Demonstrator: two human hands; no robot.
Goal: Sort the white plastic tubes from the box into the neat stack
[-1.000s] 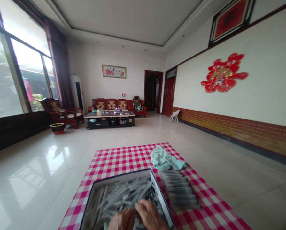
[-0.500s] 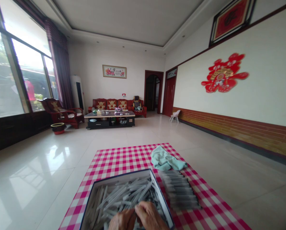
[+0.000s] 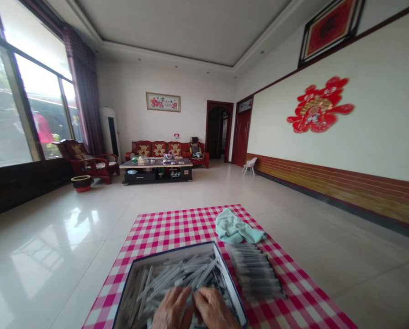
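Observation:
My left hand (image 3: 173, 309) and my right hand (image 3: 212, 309) are side by side, low over a shallow box (image 3: 229, 278) with a white inside and dark blue rim. Both have bent fingers and thumbs close together, almost touching between them. What they pinch is small, blurred and mostly hidden. In the box lies a jumble of translucent, pen-like plastic tubes (image 3: 166, 279), with darker small pieces among them. Right of the box, a row of similar tubes with dark ends (image 3: 257, 272) lies side by side on the checked cloth.
A pink and white checked tablecloth (image 3: 177, 224) covers the table under the box. A crumpled mint-green cloth (image 3: 236, 227) lies behind the row of tubes. Farther off stand a low coffee table (image 3: 156, 165), a red wooden sofa (image 3: 135, 150) and a small chair (image 3: 250, 165).
My left hand has risen slightly, and its fingers have straightened and extended forward. My right hand stays almost in place. The tubes in the row look unchanged.

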